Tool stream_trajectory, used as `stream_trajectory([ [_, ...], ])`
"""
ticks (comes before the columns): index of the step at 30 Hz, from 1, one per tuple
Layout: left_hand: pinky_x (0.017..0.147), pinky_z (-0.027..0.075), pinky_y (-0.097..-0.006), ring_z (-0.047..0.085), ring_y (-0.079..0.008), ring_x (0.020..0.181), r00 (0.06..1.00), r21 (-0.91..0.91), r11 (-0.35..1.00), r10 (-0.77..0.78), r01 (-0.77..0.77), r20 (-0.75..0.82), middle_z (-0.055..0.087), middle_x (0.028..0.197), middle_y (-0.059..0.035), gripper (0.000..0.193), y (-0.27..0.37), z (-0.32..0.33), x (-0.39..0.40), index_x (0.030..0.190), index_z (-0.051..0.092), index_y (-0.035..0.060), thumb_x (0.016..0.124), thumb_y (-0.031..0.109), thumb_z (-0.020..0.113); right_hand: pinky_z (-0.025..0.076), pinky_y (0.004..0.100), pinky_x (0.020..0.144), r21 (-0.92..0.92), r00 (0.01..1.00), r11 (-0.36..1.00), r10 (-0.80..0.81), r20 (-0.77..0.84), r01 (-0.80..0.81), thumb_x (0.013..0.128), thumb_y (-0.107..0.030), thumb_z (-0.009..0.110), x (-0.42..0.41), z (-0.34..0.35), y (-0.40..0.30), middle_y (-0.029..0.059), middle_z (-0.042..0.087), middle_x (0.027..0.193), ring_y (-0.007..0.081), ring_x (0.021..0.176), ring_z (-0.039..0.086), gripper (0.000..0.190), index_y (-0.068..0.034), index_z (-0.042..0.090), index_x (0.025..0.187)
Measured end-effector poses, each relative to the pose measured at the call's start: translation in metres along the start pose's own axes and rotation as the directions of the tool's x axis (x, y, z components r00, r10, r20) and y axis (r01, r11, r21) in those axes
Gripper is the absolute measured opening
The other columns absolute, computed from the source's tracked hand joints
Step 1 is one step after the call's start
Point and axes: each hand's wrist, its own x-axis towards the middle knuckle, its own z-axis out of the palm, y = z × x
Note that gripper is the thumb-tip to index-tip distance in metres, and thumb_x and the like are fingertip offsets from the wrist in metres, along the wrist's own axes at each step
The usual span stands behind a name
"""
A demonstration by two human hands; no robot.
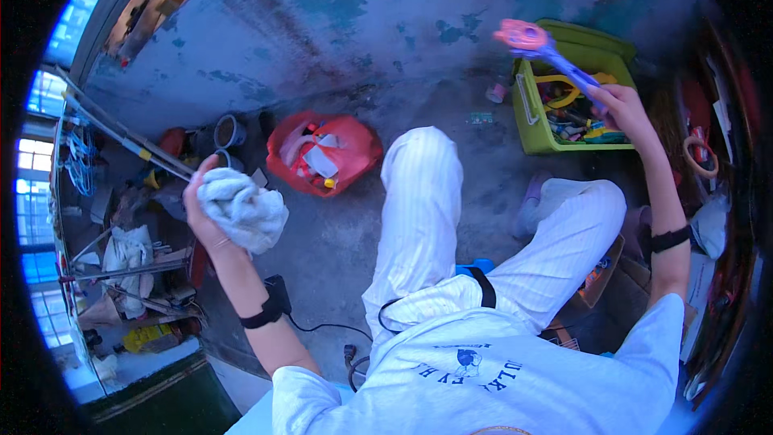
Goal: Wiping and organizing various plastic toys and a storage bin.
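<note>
In my left hand [204,210], out to the left at about knee height in the picture, is a crumpled pale cloth [244,208]. My right hand [622,110] grips the purple handle of a plastic toy [564,60] with a pinkish-orange head, slightly blurred. The toy is held over a green storage box [580,147], whose lid is tipped back towards the wall. Inside the box lie a yellow plastic piece [564,93] and several small colourful items, partly hidden by my hand and the toy.
A red plastic bag [284,172] with mixed items stands open on the concrete floor. Near the wall are a small pink cup [496,93] and a bucket [229,132]. Clutter and a white rag [128,263] fill the left side; a cardboard box [631,293] sits by my right leg.
</note>
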Motion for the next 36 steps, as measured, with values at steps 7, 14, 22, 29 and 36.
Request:
stream_trajectory([
  [7, 0.092, 0.049, -0.0335, 0.062, -0.0233, 0.108, 0.973, 0.538, 0.814, -0.135, 0.218, -0.189, 0.061, 0.125, -0.0172, 0.064, -0.136, -0.098, 0.036, 0.139, 0.049, -0.0020, 0.085, 0.026, 0.069, 0.049, 0.0322, 0.053, -0.220, 0.873, 0.908, -0.240, 0.425, 0.357, 0.085, -0.044, 0.070, 0.033, 0.195, -0.144, 0.0085, 0.067, 0.073, 0.0181, 0.057, 0.062, 0.045, 0.000, 0.073, 0.086],
  [14, 0.098, 0.046, -0.0340, 0.058, -0.0254, 0.118, 0.966, 0.606, 0.759, -0.120, 0.239, -0.231, 0.053, 0.138, -0.0202, 0.092, -0.174, -0.114, 0.108, 0.152, 0.029, -0.0022, 0.078, 0.024, 0.077, 0.057, 0.0487, 0.071, -0.452, 0.529, 0.295, -0.617, 0.582, 0.842, 0.076, -0.031, 0.069, 0.037, 0.402, -0.240, 0.0198, 0.070, 0.079, 0.0383, 0.078, 0.070, 0.028, -0.004, 0.074, 0.081],
  [22, 0.081, 0.054, -0.0342, 0.067, -0.0220, 0.091, 0.891, 0.493, 0.766, -0.452, 0.412, -0.041, 0.070, 0.099, -0.0095, 0.034, -0.181, -0.165, 0.168, 0.113, 0.064, 0.0048, 0.088, 0.028, 0.065, 0.058, 0.0432, 0.075, -0.346, 0.690, 0.619, -0.485, 0.537, 0.705, 0.076, -0.022, 0.067, 0.065, 0.543, -0.225, 0.0198, 0.072, 0.084, 0.0335, 0.081, 0.072, 0.022, -0.002, 0.074, 0.081],
  [29, 0.066, 0.058, -0.0364, 0.068, -0.0249, 0.074, 0.835, -0.135, 0.833, -0.548, 0.537, -0.056, 0.069, 0.091, -0.0082, 0.028, -0.158, -0.149, 0.167, 0.100, 0.065, 0.0094, 0.093, 0.035, 0.056, 0.056, 0.0425, 0.076, 0.020, 0.758, 0.959, -0.236, 0.609, 0.282, 0.080, -0.038, 0.067, 0.124, 0.631, -0.161, 0.0199, 0.072, 0.080, 0.0333, 0.079, 0.071, 0.038, -0.002, 0.074, 0.088],
  [36, 0.069, 0.055, -0.0427, 0.067, -0.0270, 0.081, 0.873, -0.359, 0.847, -0.465, 0.392, -0.144, 0.070, 0.090, -0.0082, 0.034, -0.176, -0.194, 0.174, 0.098, 0.067, 0.0089, 0.087, 0.039, 0.054, 0.055, 0.0472, 0.084, -0.466, 0.782, 0.634, -0.563, 0.268, 0.616, 0.084, -0.037, 0.067, 0.133, 0.616, -0.057, 0.0152, 0.064, 0.114, 0.0346, 0.101, 0.067, 0.042, -0.008, 0.067, 0.114],
])
